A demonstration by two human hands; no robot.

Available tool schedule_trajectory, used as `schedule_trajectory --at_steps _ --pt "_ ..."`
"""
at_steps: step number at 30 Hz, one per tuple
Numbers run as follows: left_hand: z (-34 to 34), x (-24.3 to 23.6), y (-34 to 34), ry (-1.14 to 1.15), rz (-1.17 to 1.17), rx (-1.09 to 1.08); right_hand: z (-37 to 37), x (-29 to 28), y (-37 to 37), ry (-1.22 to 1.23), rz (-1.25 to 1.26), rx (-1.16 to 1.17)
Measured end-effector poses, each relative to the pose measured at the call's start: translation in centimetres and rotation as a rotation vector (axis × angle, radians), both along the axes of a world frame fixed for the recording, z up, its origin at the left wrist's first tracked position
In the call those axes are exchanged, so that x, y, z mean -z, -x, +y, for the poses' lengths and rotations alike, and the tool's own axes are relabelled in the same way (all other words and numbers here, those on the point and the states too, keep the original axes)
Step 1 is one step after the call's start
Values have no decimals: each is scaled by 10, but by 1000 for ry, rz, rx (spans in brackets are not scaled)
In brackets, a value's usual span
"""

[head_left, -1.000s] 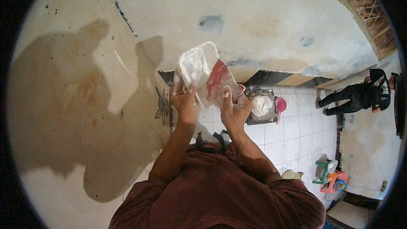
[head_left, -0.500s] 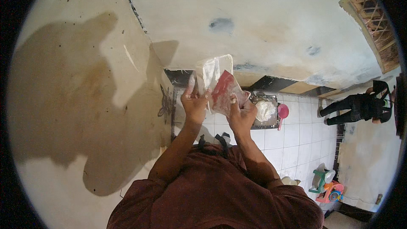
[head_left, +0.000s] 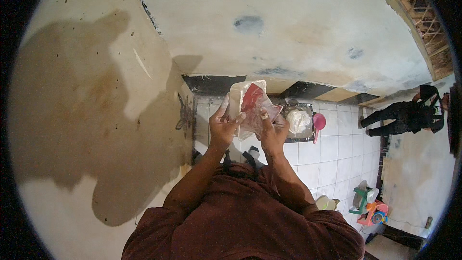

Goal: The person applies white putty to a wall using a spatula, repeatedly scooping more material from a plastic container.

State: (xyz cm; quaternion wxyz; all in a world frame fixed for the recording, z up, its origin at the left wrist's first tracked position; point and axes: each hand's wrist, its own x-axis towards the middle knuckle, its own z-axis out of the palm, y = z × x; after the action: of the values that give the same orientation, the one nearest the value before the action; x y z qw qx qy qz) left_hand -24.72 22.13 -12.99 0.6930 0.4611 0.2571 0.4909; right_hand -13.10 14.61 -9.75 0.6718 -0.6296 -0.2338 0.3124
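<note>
My left hand (head_left: 223, 126) grips a pale, see-through rectangular plastic tub (head_left: 236, 97) by its left side, with its thumb toward the front. The tub is smeared with white along its rim. Pinched in my right hand (head_left: 274, 134) is a red flat scraper (head_left: 252, 97), thickly coated with whitish paste toward the fingers. The scraper overlaps the tub's opening, its red end beside the rim. Whether its edge touches the tub's inner wall I cannot tell. White residue marks the fingers of both hands.
On the white tiled floor (head_left: 308, 154), a dark tray (head_left: 292, 139) bears a mound of white paste (head_left: 298, 121). Beside it lies a pink dipper (head_left: 319, 121). Patched walls (head_left: 308, 34) rise ahead and left. A person (head_left: 404, 116) stands at right, near a green stool (head_left: 358, 200).
My left hand has brought the tub lower and closer to me, turning it. The scraper now overlaps the tub's opening more. My right hand has barely shifted.
</note>
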Motion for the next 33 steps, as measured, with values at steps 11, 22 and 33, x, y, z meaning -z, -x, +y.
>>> schedule_trajectory --at_steps 11,22,33 --pt "-1 36 11 204 67 -87 -20 33 -34 -117 345 60" --pt "-6 70 8 514 72 -64 -41 53 -43 55 714 28" --pt "32 156 43 682 73 -254 30 137 -45 10 954 -147"
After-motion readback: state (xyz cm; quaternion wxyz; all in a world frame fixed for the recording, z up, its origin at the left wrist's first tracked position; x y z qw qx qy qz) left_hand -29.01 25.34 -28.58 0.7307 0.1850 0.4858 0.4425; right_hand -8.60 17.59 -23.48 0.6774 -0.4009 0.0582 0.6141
